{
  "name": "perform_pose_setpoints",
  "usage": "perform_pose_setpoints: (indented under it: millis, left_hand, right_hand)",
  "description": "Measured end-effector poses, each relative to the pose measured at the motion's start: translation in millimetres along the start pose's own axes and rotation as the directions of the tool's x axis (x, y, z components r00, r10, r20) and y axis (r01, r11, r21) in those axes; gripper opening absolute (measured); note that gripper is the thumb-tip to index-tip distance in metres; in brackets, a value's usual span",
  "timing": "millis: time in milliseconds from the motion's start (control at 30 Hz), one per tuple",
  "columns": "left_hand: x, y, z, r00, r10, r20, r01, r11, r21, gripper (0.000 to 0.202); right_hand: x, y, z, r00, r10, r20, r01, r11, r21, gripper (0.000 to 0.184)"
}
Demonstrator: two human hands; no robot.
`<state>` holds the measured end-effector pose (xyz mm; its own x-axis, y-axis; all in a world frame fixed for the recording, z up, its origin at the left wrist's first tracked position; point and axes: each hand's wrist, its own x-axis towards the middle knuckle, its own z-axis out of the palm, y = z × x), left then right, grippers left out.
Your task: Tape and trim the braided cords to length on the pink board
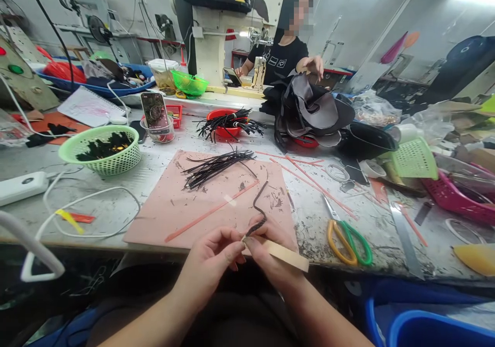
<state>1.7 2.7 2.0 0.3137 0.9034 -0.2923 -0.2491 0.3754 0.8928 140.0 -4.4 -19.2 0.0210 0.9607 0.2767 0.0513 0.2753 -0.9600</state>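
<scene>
Close to the table's front edge, my left hand point(218, 251) and my right hand point(266, 246) meet, both with fingers closed. A dark braided cord point(257, 226) runs between my right thumb and fingers, its loose tail curving up over the pink board. My left thumb and finger pinch the cord's near end, where a small pale bit shows. A roll of beige masking tape point(288, 255), seen edge-on, is also held in my right hand. Beyond my hands, a bundle of thin dark cords point(220, 166) lies on the pink board point(154, 218).
Scissors point(348, 241) and a steel ruler point(406, 238) lie to the right. A green basket point(102, 164) stands left; a red bowl point(228, 130) of cords and dark leather pieces point(313, 104) are behind. A phone point(154, 111) leans upright. Across the table, a co-worker point(284, 53) sits near a sewing machine point(211, 43).
</scene>
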Motion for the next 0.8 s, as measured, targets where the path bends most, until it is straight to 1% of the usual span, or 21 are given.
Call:
perform_pose_setpoints:
  millis: [67,167,267,333,433,533,567,633,733,800]
  left_hand:
    - [-0.7,-0.7,-0.4,1.0,-0.005,0.021,0.006,1.0,-0.017,0.02]
    - [-1.6,-0.8,0.3,0.996,-0.049,0.081,0.058,0.993,-0.103,0.021]
    - [-1.7,0.6,2.0,0.985,-0.086,0.152,0.111,0.981,-0.162,0.024]
    - [-1.6,2.0,3.4,0.972,-0.138,0.191,0.174,0.968,-0.184,0.026]
    - [-1.4,3.8,5.2,0.948,-0.218,0.233,0.267,0.942,-0.205,0.031]
    - [-0.9,3.9,5.8,0.933,-0.264,0.245,0.314,0.929,-0.195,0.032]
    - [-0.6,3.6,5.6,0.935,-0.27,0.229,0.313,0.932,-0.183,0.032]
    - [-0.1,3.2,5.0,0.957,-0.241,0.161,0.263,0.956,-0.133,0.03]
    - [-0.1,3.8,3.9,0.992,-0.117,0.056,0.118,0.993,-0.016,0.027]
    - [-0.6,4.6,3.8,0.998,-0.059,0.03,0.057,0.997,0.061,0.024]
  right_hand:
    - [0.1,-0.9,0.2,0.999,-0.019,0.029,0.019,1.0,0.001,0.011]
    - [2.9,-3.3,-3.6,0.992,-0.075,0.099,0.073,0.997,0.027,0.014]
    - [7.6,-6.4,-10.0,0.974,-0.124,0.191,0.116,0.992,0.048,0.012]
    - [10.2,-8.2,-13.7,0.961,-0.132,0.243,0.122,0.991,0.058,0.01]
    - [11.7,-9.9,-17.2,0.946,-0.172,0.274,0.157,0.985,0.079,0.013]
    - [11.7,-10.3,-18.6,0.939,-0.202,0.279,0.196,0.979,0.05,0.015]
    - [11.6,-10.3,-18.7,0.94,-0.2,0.275,0.202,0.979,0.021,0.014]
    - [11.3,-10.2,-18.1,0.951,-0.182,0.249,0.202,0.978,-0.059,0.011]
    - [10.1,-10.5,-15.9,0.974,-0.121,0.189,0.155,0.972,-0.176,0.007]
    - [9.2,-11.2,-14.7,0.984,-0.078,0.163,0.113,0.969,-0.219,0.006]
